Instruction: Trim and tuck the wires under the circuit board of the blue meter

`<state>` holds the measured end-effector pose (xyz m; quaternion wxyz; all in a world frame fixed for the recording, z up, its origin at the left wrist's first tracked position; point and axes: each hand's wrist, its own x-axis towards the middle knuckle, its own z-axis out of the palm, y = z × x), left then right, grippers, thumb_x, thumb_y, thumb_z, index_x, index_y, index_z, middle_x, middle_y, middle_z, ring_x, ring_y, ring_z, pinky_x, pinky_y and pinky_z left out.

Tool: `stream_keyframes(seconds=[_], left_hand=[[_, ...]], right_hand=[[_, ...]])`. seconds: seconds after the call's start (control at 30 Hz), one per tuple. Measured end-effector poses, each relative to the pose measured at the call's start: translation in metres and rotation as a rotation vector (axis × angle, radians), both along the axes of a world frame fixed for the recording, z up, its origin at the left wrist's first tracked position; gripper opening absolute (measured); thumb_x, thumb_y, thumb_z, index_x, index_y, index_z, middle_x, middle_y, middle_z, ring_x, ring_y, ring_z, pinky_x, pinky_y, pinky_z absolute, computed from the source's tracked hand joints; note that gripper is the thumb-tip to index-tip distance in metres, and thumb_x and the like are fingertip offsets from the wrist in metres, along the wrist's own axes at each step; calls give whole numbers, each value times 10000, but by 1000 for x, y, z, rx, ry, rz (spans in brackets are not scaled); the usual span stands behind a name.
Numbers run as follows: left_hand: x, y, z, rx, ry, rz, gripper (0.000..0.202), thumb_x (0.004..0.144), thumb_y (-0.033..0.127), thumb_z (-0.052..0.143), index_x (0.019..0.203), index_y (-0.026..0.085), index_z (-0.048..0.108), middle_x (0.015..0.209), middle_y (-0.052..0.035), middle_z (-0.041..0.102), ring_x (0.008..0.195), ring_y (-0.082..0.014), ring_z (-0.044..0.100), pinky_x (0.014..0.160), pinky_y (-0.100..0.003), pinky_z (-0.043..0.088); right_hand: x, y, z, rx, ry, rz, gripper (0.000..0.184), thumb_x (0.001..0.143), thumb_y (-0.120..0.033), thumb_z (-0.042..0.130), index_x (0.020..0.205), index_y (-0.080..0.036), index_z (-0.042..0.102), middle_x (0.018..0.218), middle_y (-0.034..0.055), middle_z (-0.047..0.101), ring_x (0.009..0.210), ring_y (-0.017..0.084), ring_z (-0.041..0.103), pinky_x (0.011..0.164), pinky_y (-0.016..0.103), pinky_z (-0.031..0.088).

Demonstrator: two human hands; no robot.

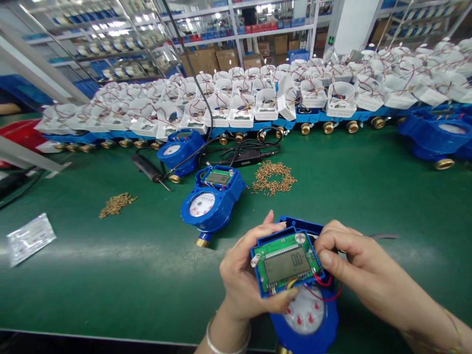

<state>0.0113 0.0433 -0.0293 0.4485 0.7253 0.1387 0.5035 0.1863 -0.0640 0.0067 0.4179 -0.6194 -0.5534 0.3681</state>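
Way off to the left of the grip a clear plastic bag [29, 238] lies flat on the green worktop [110, 275]; its print is too blurry to read. Closer in but still well apart there's a small heap of brass bits [116, 204], and beyond that a black-handled tool [147, 169]. Between those and the grip it's just bare green, loads of room, right down to the worktop's near edge under the wrists.

The left hand [243, 282], with a silver bangle [226, 341] on the wrist, is wrapped round the left side of the blue meter [313, 327]. Its thumb is on the lower edge of the green board [287, 263] and its fingertips are over the top rim. The meter sits close to the near edge, dial end towards the person; can't tell if it's resting or lifted. The board's grey LCD shows what looks like a couple of zeros, and nothing else is readable. Red wires loop out at its lower right corner. The right hand [354, 265] is curled tight on the right edge of the housing.

Beyond the grip and a bit left, a second blue meter [212, 201] lies with its own board showing, near but not touching. Straight beyond is a bigger brass heap [273, 178]. Right of the grip the worktop is open. Along the far edge runs a row of white housings [258, 103].
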Motion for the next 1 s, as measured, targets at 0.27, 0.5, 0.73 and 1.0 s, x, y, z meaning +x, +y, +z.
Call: stream_keyframes(seconds=[0.27, 0.5, 0.73, 1.0], left_hand=[[4, 0, 2, -84, -40, 8, 637, 619, 420, 829, 1171, 174, 628, 1040, -83, 719, 988, -288, 696, 1086, -574, 422], [2, -5, 5, -218, 36, 117, 681, 580, 500, 836, 1117, 129, 641, 1051, -134, 705, 1073, -356, 657, 1038, -546, 468], [9, -2, 21, -186, 89, 199, 718, 510, 488, 877, 1082, 117, 653, 1026, -141, 711, 1095, -367, 641, 966, -489, 532], [4, -6, 10, -242, 66, 130, 685, 553, 469, 859, 1111, 127, 658, 1067, -143, 709, 1105, -360, 637, 1010, -494, 493]], right_hand=[[-4, 8, -8, 179, -58, -73, 225, 982, -343, 493, 812, -247, 606, 785, -45, 586, 813, 141, 489, 769, 338, 295], [-10, -5, -15, 408, -359, -152, 135, 948, -192, 543, 1036, -267, 613, 960, -42, 654, 935, 157, 505, 829, 373, 311], [-26, -28, -18, 507, -523, -199, 348, 989, -249, 349, 1271, -173, 540, 1157, 51, 618, 1051, 219, 482, 911, 447, 270], [-31, -16, -13, 479, -599, -257, 350, 1020, -341, 380, 1252, -170, 579, 1106, 12, 652, 989, 202, 503, 877, 404, 258]])
